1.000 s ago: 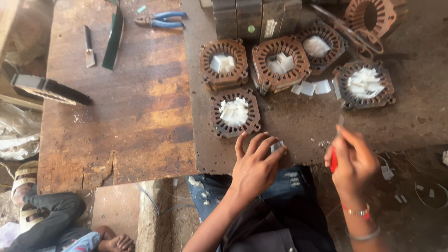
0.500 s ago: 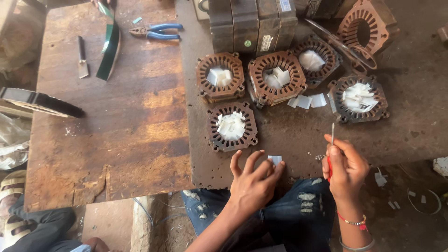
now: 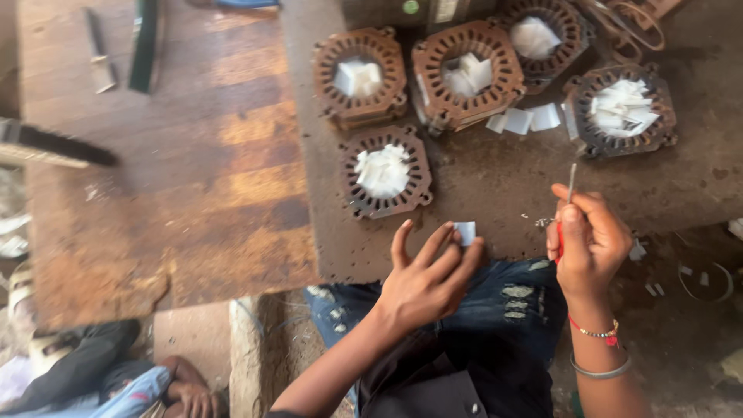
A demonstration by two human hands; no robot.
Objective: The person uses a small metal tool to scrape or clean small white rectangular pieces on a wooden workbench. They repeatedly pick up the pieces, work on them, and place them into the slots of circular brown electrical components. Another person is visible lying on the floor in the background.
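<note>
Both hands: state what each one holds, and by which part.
The left hand pinches a small white paper slip by its lower edge between its fingers. The right hand grips a thin red-handled metal tool by the handle, tip pointing up.

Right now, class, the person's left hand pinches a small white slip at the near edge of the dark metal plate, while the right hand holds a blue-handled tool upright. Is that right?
Not quite. In the head view the tool in the right hand has a red handle, not blue. The rest holds: the left hand pinches a small white slip at the near edge of the dark metal plate.
</note>
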